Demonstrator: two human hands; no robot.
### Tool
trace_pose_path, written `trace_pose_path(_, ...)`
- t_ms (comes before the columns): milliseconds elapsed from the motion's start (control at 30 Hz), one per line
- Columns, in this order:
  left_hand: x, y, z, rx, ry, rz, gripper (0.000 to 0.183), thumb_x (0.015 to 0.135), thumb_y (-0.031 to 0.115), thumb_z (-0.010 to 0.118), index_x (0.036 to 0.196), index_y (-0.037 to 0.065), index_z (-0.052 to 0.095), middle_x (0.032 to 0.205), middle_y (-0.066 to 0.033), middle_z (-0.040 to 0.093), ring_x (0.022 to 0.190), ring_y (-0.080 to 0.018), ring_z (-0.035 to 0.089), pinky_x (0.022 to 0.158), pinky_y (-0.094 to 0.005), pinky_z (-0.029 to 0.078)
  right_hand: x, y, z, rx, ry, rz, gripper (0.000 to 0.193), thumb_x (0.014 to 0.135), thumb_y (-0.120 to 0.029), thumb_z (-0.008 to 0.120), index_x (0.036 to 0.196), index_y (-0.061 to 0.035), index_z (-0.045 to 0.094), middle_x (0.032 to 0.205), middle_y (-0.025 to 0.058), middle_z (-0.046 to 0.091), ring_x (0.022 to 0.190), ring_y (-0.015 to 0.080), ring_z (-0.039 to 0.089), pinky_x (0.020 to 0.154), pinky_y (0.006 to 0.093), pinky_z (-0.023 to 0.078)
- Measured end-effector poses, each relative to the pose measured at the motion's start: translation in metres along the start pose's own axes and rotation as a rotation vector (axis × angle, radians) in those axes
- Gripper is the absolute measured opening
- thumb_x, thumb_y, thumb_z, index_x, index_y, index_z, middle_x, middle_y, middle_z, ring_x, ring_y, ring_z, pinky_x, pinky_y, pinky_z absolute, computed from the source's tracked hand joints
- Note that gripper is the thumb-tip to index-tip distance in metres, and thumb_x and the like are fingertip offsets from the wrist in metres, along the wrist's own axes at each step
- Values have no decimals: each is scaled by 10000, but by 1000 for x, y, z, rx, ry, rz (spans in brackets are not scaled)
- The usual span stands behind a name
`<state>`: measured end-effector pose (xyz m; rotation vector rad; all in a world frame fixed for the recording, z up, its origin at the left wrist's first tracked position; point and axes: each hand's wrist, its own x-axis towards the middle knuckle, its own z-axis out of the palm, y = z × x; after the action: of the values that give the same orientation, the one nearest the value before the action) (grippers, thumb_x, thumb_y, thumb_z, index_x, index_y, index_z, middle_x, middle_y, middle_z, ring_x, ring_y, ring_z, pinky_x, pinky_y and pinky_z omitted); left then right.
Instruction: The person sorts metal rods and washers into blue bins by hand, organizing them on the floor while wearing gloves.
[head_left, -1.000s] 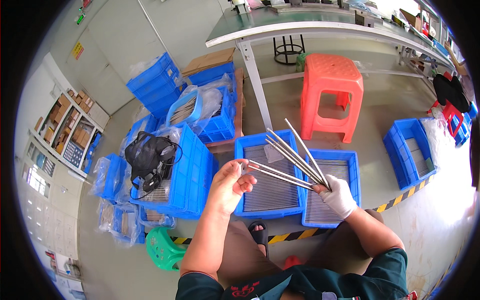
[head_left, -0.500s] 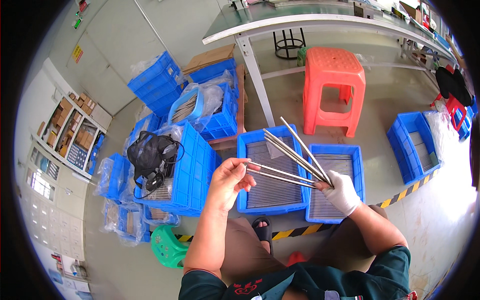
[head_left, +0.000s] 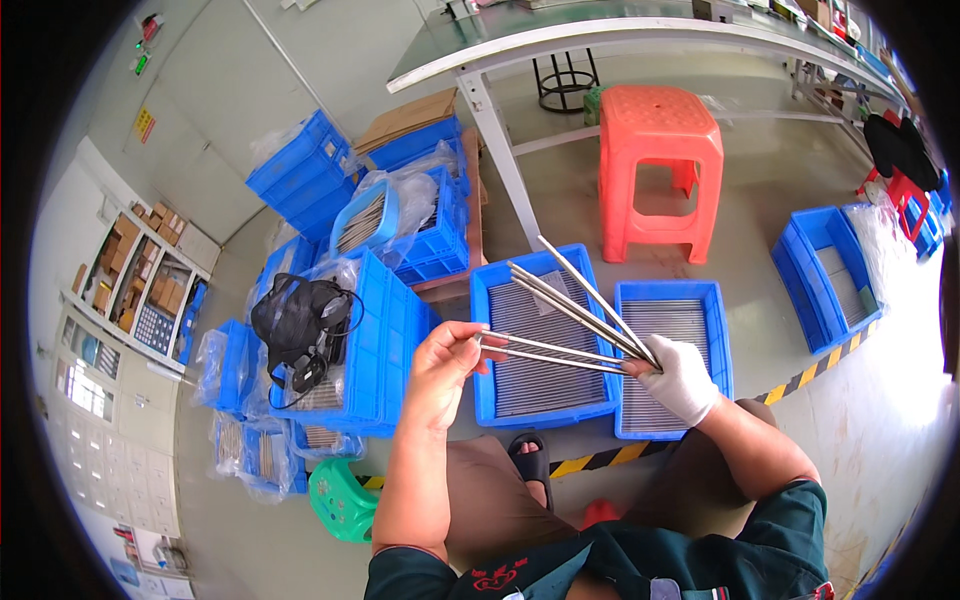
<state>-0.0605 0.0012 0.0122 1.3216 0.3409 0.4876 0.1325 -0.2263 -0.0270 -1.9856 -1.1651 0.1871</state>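
Observation:
My gloved right hand (head_left: 682, 383) is closed around one end of several thin metal rods (head_left: 575, 312), which fan out up and to the left. My bare left hand (head_left: 440, 367) pinches the far ends of two lower rods (head_left: 550, 350), held apart from the rest of the bunch. Beneath the rods stands a blue crate (head_left: 545, 415) lined with rows of similar rods, with a small clear bag lying on them. Another blue crate (head_left: 727, 370) of rods sits below my right hand.
Stacked blue crates (head_left: 385, 345) rise at the left, with a black bag (head_left: 305, 325) on top. A red stool (head_left: 660, 105) stands beyond the crates, near a workbench (head_left: 600, 38). Close to my left leg is a green stool (head_left: 343, 500). Another blue crate (head_left: 800, 290) lies at right.
My left hand has shifted slightly left and down, still pinching the rod ends. The bunch in my right hand tilts a little further left. The whole view has shifted slightly.

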Motion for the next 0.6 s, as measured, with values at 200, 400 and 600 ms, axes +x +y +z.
trace_pose_path(200, 1, 4, 7, 12, -91, 88, 249, 859, 134, 617, 1064, 14, 543, 1063, -169, 624, 970, -236, 612, 817, -305, 458, 0, 1, -2, 34, -17, 8, 261, 789, -273, 683, 784, -35, 575, 644, 175, 576, 610, 371, 574, 553, 413, 451)
trace_pose_path(400, 3, -3, 19, 53, -152, 4, 267, 846, 135, 640, 1053, -3, 542, 1048, -169, 613, 974, -274, 612, 850, -386, 487, -1, -8, -7, -78, 52, -17, 265, 799, -283, 670, 771, -43, 560, 641, 170, 579, 598, 367, 576, 540, 410, 453)
trace_pose_path(600, 7, -8, 9, 121, -101, -142, 222, 871, 163, 615, 997, -12, 565, 923, -156, 635, 834, -255, 648, 759, -356, 514, -2, -9, -4, -123, 117, -73, 255, 800, -279, 666, 752, -60, 543, 614, 149, 574, 561, 346, 577, 503, 397, 453)
